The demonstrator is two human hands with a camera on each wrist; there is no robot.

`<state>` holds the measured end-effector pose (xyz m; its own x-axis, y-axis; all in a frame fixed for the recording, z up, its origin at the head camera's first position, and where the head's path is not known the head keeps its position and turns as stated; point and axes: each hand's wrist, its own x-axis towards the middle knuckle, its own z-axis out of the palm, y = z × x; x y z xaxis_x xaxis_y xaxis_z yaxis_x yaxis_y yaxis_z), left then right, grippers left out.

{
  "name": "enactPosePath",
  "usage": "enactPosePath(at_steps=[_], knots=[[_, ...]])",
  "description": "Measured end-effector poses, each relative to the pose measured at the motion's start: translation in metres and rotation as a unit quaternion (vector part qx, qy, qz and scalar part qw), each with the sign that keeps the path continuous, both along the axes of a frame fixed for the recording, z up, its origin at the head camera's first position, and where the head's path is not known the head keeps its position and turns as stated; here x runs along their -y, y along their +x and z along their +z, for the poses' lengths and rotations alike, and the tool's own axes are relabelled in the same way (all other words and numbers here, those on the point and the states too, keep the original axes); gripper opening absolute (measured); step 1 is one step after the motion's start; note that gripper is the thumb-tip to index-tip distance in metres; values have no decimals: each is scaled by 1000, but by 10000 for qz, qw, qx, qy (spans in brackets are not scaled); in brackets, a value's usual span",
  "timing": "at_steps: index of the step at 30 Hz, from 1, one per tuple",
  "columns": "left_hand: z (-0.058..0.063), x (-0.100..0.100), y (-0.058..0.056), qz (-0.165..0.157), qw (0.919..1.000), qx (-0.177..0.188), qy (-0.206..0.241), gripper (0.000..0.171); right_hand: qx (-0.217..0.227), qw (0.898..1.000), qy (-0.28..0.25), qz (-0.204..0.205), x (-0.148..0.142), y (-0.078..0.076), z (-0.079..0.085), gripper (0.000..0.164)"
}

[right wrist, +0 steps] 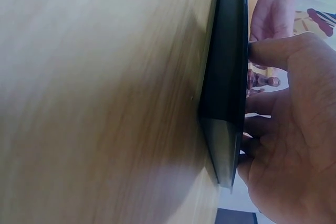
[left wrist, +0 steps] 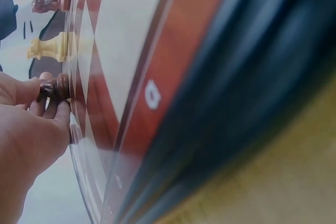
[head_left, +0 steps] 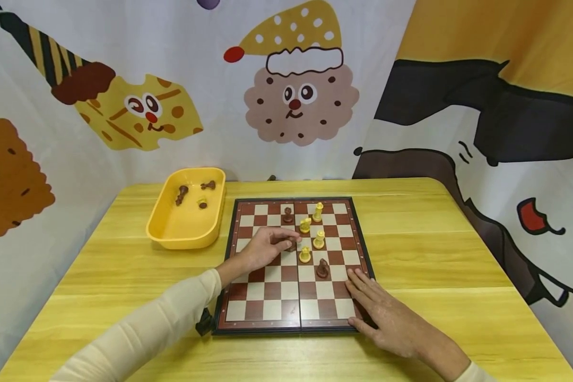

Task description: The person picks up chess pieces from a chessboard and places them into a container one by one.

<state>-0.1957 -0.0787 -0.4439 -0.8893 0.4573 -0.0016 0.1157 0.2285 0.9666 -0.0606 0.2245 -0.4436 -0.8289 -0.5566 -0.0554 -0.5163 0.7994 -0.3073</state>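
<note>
My left hand (head_left: 266,247) pinches a dark brown chess piece (left wrist: 62,86) between thumb and fingers, its base at the surface of the chessboard (head_left: 272,291). Fingers hide most of that piece, so its kind is unclear. Close by stand several cream chess pieces, among them one with a notched top (head_left: 305,254) and a taller one (head_left: 319,240). A brown knight (head_left: 322,268) is nearer the front, and another brown piece (head_left: 288,215) stands at the back. My right hand (head_left: 391,317) rests with extended fingers on the board's front right edge.
Left of the board sits a yellow tray (head_left: 183,243) with brown pieces (head_left: 181,195) and a cream piece (head_left: 202,203) lying in it. Both are on a wood-grain table (head_left: 439,239). A cartoon-printed curtain (head_left: 210,95) hangs behind. Something black (head_left: 203,322) juts out at the board's front left corner.
</note>
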Motion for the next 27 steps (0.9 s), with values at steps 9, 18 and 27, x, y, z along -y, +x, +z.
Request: enactPosePath(at_steps=[9,18,27], knots=[[1,1,-1,-16,9997,-258,-20,23,-93,9998,58,170,1,-3,3,71],[8,10,-1,99,9999,25,127,27,-29,9999,3,158,0,3,0,72],[19,16,-8,58,9997,-204,-133,27,-163,9997,29,164,-1,0,1,71]])
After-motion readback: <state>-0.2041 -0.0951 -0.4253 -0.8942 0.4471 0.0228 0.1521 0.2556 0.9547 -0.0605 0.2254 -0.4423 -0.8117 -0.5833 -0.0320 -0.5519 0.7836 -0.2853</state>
